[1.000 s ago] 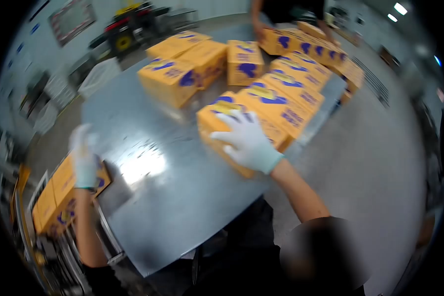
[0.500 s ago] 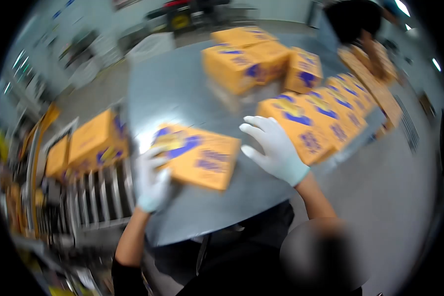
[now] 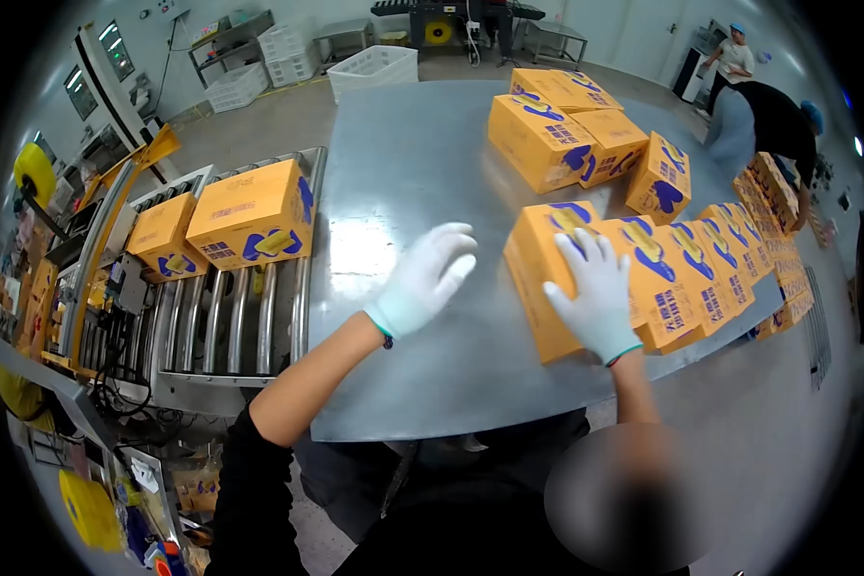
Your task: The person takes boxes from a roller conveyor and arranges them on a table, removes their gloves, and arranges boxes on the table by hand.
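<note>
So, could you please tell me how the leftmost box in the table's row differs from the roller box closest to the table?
The row box stands on the table; the roller box sits on metal rollers. The row box's logo faces up; the roller box's faces sideways. Both are orange with blue-and-yellow logos.

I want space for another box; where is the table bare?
Bare: the table between the rollers and the row of boxes, under the left hand, and farther up, left of the box cluster. Crowded: the right side, where the right hand is at the row's near end.
</note>
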Available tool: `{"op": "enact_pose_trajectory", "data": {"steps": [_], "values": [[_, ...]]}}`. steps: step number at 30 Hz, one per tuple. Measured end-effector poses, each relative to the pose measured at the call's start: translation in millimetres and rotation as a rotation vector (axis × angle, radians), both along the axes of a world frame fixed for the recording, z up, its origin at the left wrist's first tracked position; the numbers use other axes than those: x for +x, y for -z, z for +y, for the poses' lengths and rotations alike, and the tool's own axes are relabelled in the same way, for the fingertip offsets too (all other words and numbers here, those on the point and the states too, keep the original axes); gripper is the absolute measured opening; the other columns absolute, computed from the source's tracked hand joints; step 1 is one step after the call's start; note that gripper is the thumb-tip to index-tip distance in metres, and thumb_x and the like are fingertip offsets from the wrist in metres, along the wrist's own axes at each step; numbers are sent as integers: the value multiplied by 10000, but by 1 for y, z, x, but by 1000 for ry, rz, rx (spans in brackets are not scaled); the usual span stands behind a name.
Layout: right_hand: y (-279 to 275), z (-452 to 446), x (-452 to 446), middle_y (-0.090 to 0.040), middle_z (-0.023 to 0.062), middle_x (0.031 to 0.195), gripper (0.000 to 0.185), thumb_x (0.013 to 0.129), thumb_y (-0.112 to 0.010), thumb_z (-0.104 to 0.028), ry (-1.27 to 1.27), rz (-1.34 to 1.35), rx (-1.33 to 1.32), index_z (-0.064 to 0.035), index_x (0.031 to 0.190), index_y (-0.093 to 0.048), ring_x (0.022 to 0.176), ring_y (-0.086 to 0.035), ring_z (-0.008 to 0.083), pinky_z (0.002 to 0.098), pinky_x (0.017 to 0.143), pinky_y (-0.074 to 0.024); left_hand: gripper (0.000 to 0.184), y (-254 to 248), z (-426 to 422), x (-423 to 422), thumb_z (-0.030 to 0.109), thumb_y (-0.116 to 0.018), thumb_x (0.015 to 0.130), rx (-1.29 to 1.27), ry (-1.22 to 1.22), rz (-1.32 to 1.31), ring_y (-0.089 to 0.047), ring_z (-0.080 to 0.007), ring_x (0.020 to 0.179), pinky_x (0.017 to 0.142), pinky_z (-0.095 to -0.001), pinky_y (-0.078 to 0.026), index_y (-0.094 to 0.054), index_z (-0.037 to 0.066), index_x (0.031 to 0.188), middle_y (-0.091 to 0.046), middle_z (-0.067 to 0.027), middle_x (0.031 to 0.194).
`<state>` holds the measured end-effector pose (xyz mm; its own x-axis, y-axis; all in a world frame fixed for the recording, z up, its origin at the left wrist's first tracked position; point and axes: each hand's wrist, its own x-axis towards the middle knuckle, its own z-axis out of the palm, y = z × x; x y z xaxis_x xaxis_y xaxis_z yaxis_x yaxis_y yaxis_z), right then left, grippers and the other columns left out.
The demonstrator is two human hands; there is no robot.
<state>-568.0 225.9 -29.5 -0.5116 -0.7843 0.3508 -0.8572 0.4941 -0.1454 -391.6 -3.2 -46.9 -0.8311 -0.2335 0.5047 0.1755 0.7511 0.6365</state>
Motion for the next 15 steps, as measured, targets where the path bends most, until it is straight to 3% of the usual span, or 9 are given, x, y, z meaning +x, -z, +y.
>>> {"op": "enact_pose_trajectory", "data": {"steps": [4, 7, 9, 11, 13, 14, 15], "values": [[-1, 17, -31, -467, 162, 1537, 702, 852, -725, -350, 7, 4, 33, -152, 1492, -516, 1447, -368, 402, 705, 1168, -220, 286, -10, -63, 18, 211, -605, 1029, -113, -156, 18, -539, -352, 1336, 1141, -428, -425, -633, 29, 1248, -572, -197, 1414], [3, 42, -57, -468, 165, 1543, 712, 840, -737, -341, 18, 1, 19, -142, 1490, -524, 1459, -364, 405, 661, 1193, -223, 268, -37, -121, 32, 182, -631, 996, -343, -420, 18, -541, -351, 1336, 1154, -425, -413, -648, -13, 1179, -599, -208, 1374], [2, 58, -73, -461, 167, 1553, 715, 830, -746, -311, 10, -49, -18, -128, 1486, -529, 1464, -361, 406, 606, 1212, -227, 289, -38, -179, 37, 228, -655, 964, -432, -556, 93, -581, -393, 1226, 1076, -468, -451, -662, -12, 1127, -625, -221, 1299], [1, 70, -82, -472, 170, 1545, 708, 822, -753, -289, 30, -38, -27, -118, 1474, -539, 1457, -374, 403, 557, 1216, -236, 392, -55, -214, 53, 331, -622, 985, -503, -804, -122, -574, -370, 1255, 1057, -487, -443, -655, 18, 1220, -630, -186, 1333], [4, 79, -93, -481, 166, 1538, 702, 815, -757, -299, 5, -57, -28, -111, 1459, -551, 1458, -380, 392, 537, 1215, -246, 486, -46, -246, 69, 462, -541, 1021, -634, -1117, -308, -523, -326, 1331, 1121, -602, -336, -610, 129, 1368, -585, -141, 1423], [3, 79, -99, -481, 166, 1538, 702, 815, -757, -299, 18, -47, -30, -111, 1459, -551, 1458, -380, 392, 537, 1215, -246, 507, -43, -261, 81, 493, -481, 1035, -655, -1199, -465, -492, -326, 1355, 1145, -624, -307, -572, 208, 1445, -558, -134, 1448], [3, 79, -103, -485, 162, 1535, 701, 812, -758, -311, -33, -54, -49, -110, 1452, -557, 1459, -382, 386, 531, 1216, -251, 550, -62, -250, 92, 544, -377, 1055, -604, -1208, -837, -421, -323, 1439, 1191, -643, -244, -514, 279, 1517, -503, -121, 1533]]}}
